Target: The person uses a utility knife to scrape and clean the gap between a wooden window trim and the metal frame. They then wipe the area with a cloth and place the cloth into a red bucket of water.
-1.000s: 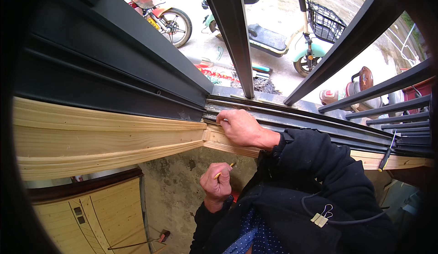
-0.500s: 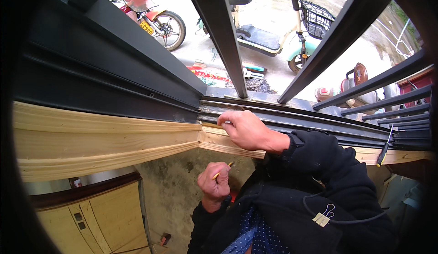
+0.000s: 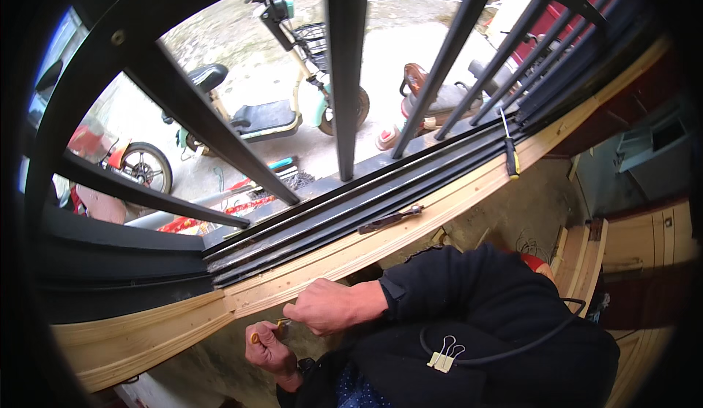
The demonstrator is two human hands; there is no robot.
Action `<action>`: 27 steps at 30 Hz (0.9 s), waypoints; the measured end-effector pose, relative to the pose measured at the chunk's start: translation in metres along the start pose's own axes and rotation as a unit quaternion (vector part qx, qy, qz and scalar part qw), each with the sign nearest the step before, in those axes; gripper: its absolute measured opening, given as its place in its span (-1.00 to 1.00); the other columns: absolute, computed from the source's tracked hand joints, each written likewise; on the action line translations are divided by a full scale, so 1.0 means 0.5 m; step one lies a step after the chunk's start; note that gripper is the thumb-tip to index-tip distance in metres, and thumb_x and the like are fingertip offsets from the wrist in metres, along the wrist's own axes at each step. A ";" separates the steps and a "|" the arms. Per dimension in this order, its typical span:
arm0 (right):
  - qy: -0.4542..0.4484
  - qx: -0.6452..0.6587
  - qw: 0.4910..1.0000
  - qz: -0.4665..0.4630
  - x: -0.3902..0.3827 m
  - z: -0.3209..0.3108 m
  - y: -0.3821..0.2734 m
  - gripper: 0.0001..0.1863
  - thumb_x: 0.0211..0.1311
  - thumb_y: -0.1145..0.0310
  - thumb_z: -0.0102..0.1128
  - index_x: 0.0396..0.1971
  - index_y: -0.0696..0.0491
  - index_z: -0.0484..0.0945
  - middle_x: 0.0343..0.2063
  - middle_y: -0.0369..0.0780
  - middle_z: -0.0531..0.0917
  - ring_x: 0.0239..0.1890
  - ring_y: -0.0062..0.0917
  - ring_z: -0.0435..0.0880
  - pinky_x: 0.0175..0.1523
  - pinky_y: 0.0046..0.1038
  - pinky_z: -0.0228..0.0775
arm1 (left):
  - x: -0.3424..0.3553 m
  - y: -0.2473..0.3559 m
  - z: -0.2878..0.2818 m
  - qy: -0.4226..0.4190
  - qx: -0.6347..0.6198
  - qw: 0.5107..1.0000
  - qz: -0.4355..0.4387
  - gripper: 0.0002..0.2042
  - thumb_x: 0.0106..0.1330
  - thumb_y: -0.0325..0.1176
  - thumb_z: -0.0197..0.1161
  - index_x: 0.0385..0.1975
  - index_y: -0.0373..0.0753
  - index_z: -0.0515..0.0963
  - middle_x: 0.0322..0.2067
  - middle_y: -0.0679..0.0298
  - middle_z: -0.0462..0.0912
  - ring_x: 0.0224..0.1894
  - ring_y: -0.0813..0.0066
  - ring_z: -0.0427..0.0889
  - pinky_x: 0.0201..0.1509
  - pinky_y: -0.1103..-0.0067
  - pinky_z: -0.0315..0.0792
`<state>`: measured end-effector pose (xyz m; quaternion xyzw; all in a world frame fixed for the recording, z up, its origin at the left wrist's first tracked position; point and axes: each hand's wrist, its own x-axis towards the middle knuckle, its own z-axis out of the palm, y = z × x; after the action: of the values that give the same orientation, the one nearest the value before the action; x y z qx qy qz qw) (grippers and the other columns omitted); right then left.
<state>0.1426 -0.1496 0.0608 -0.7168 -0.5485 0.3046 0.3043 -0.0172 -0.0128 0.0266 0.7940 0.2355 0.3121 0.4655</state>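
Note:
My left hand (image 3: pixel 271 348) is closed around a slim yellow-orange tool (image 3: pixel 255 338), which shows on both sides of the fingers; its kind is hidden. Just to the right, my right hand (image 3: pixel 324 307) has its fingers pressed together beside the tool's end. A small pale, shiny bit sits between the two hands, and I cannot make out what the right fingers hold. Both hands are in front of the wooden sill (image 3: pixel 322 276). A dark-handled tool with a metal end (image 3: pixel 390 219) lies on the sill, and a black-and-yellow screwdriver (image 3: pixel 512 160) rests farther right.
Black metal bars (image 3: pixel 344 78) and a dark window track (image 3: pixel 307 232) run beyond the sill. Outside stand a scooter (image 3: pixel 267 117), a red motorcycle (image 3: pixel 146 168) and another vehicle. A binder clip (image 3: pixel 445 355) hangs on my dark jacket. Wooden furniture stands at right.
My view has swung to the right. My right hand has come off the sill and down to my left hand, which still grips the yellow-orange tool. The dark-handled tool on the sill now shows.

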 end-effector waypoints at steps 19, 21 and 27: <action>0.148 0.124 0.967 0.168 -0.316 0.013 0.081 -0.74 0.40 0.25 0.06 -0.14 -0.06 0.73 -0.32 -0.01 0.77 -0.20 0.02 0.75 -0.04 -0.01 0.59 | -0.013 0.099 0.151 -0.172 0.002 0.981 0.087 -0.72 0.56 -0.41 0.21 -0.49 -0.31 0.54 -0.65 0.29 0.55 -0.60 0.56 0.51 -0.48 0.57 0.40; 0.183 0.138 0.958 0.169 -0.362 0.013 0.092 -0.73 0.42 0.23 0.05 -0.13 -0.06 0.73 -0.31 -0.02 0.78 -0.21 0.01 0.75 -0.05 -0.01 0.59 | -0.019 0.120 0.183 -0.185 0.010 0.975 0.123 -0.75 0.54 -0.41 0.25 -0.46 -0.31 0.57 -0.62 0.29 0.59 -0.59 0.54 0.53 -0.47 0.57 0.41; 0.275 0.187 0.917 0.218 -0.483 0.012 0.115 -0.75 0.42 0.23 0.12 -0.13 -0.02 0.73 -0.37 -0.05 0.76 -0.27 -0.03 0.76 -0.12 -0.10 0.61 | -0.044 0.209 0.274 -0.245 -0.012 0.958 0.151 -0.77 0.53 -0.41 0.27 -0.42 -0.34 0.60 -0.56 0.25 0.63 -0.53 0.52 0.57 -0.40 0.57 0.44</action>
<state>0.1212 -0.3960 0.0374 -0.8042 -0.2063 0.2508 0.4978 0.0740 -0.1561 0.0622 0.8667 -0.0122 0.1778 0.4658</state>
